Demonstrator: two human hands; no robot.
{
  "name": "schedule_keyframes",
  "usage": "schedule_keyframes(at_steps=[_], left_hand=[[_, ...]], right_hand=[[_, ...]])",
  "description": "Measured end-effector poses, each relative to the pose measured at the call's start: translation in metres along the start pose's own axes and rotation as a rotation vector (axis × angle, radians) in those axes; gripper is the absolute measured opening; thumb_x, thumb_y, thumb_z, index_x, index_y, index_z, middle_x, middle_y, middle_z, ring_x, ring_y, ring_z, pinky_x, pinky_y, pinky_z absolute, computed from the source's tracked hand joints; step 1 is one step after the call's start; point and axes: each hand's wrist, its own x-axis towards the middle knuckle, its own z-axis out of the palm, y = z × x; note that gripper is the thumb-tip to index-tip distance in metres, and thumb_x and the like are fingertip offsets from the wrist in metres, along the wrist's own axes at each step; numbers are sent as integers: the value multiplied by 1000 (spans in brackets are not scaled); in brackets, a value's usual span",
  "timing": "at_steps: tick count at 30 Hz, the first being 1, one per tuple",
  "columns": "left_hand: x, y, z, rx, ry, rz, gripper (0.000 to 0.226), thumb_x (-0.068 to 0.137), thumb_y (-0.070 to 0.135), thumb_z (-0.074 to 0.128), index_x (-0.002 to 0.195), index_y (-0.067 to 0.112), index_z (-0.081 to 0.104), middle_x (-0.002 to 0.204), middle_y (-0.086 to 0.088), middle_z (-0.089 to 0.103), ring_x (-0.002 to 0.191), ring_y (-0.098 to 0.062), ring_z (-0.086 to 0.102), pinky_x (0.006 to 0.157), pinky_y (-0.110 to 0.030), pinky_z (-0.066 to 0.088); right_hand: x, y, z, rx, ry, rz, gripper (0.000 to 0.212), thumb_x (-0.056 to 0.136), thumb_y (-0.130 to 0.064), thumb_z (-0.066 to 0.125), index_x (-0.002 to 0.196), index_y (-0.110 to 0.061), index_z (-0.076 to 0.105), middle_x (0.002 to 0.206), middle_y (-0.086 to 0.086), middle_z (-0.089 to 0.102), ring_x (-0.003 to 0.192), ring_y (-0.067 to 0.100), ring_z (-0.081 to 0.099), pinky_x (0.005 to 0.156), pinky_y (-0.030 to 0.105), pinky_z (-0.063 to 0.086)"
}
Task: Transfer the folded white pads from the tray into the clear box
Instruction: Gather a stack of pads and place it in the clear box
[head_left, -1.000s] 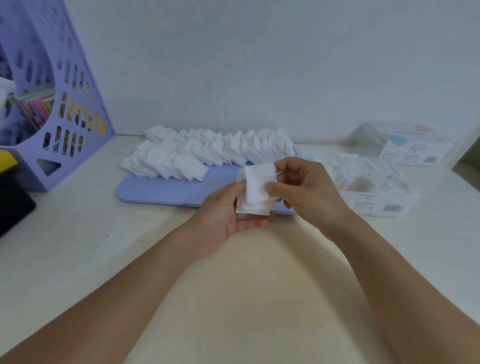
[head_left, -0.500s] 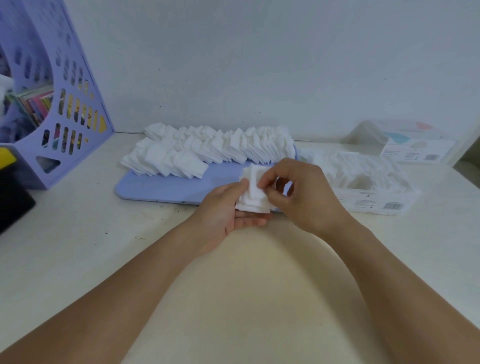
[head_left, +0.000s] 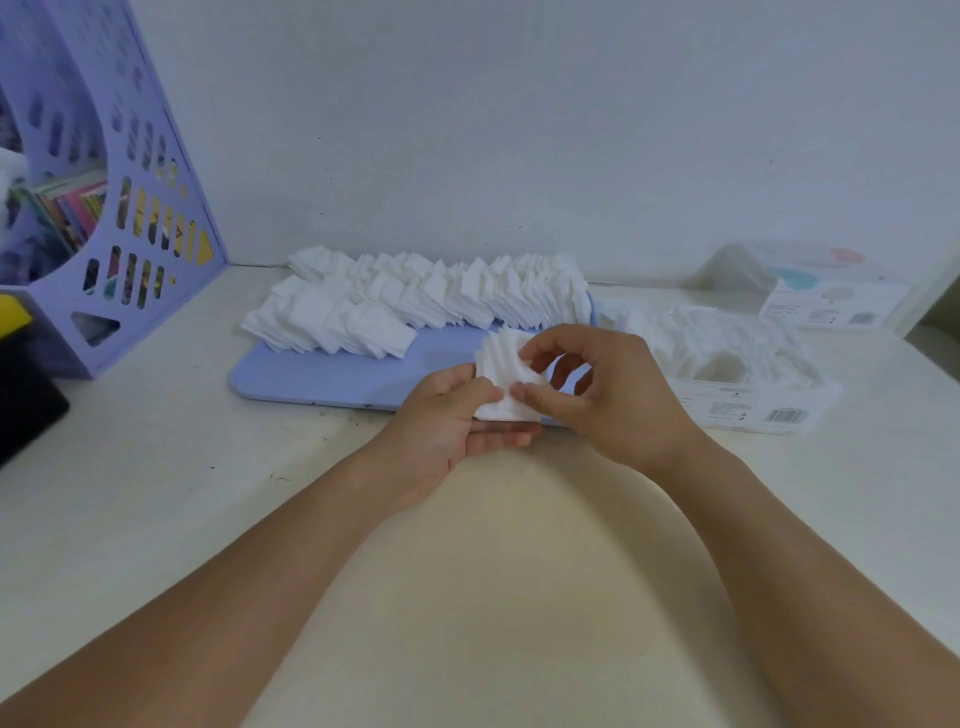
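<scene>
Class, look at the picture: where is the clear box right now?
In the head view the clear box sits on the table at right, beside the blue tray's right end, just beyond the right hand, already partly filled with white pads.

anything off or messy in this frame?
Nothing serious. The small stack of pads held between the left hand and right hand is fanned out, edges not aligned. The pads on the tray overlap loosely in uneven rows. A few dark specks dot the table near the tray's front edge.
</scene>
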Motion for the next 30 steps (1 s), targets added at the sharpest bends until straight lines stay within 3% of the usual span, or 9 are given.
schedule_keyframes(at_steps=[5, 9, 14, 20, 22, 24, 27, 30], left_hand=[[-1, -1, 3, 12, -15, 21, 27, 101, 2, 45, 118, 4, 67, 112, -19, 74, 98, -30, 74, 75, -29, 60], [-3, -2, 6, -16, -8, 28, 27, 101, 1, 46, 114, 6, 68, 110, -16, 75, 99, -29, 74, 77, -28, 60], [-3, -1, 6, -33, -7, 37, 28, 100, 1, 45, 118, 1, 67, 113, -16, 74, 104, -27, 73, 83, -29, 60], [-2, -1, 6, -5, 1, 43, 26, 99, 2, 46, 111, 5, 69, 104, -12, 77, 97, -20, 74, 80, -28, 60], [-1, 0, 5, -43, 18, 15, 29, 101, 9, 44, 119, 1, 66, 111, -18, 74, 102, -25, 73, 81, -32, 61], [1, 2, 4, -89, 42, -22, 33, 103, 19, 45, 124, 1, 63, 116, -21, 72, 105, -29, 71, 83, -36, 62], [2, 1, 2, -88, 75, -15, 33, 103, 20, 50, 126, 0, 61, 120, -21, 70, 111, -33, 69, 85, -37, 61], [1, 2, 2, -109, 56, -10, 32, 104, 19, 47, 126, 0, 62, 119, -22, 71, 110, -33, 69, 86, -40, 61]], right_hand=[[-1, 3, 3, -86, 55, -68, 5, 87, -17, 76, 92, -16, 75, 80, -12, 67, 74, 3, 62, 66, 8, 40], [-2, -1, 6, -212, 114, -130, 3, 85, -17, 73, 86, -15, 75, 72, -12, 61, 64, 6, 55, 62, 12, 37], [-3, -14, 4, -283, 247, -219, 5, 79, -17, 70, 80, -13, 73, 69, -8, 61, 62, 9, 54, 58, 28, 47], [-5, -14, 9, -269, 60, -198, 22, 78, -36, 61, 77, -15, 68, 69, -4, 61, 65, 18, 59, 57, 41, 51], [-4, -10, 8, -189, 47, -161, 20, 78, -36, 64, 78, -16, 67, 72, -5, 61, 69, 15, 59, 59, 39, 49], [-4, -6, 8, -103, 3, -139, 14, 77, -28, 76, 83, -18, 69, 81, -5, 62, 76, 11, 60, 64, 27, 47], [-4, -4, 7, 13, -62, -95, 30, 69, -35, 88, 93, -22, 73, 103, -5, 60, 93, 8, 60, 70, 17, 46], [-4, -6, 5, 126, -36, -18, 35, 69, -38, 89, 99, -27, 75, 126, -7, 56, 114, 2, 57, 81, 18, 50]])
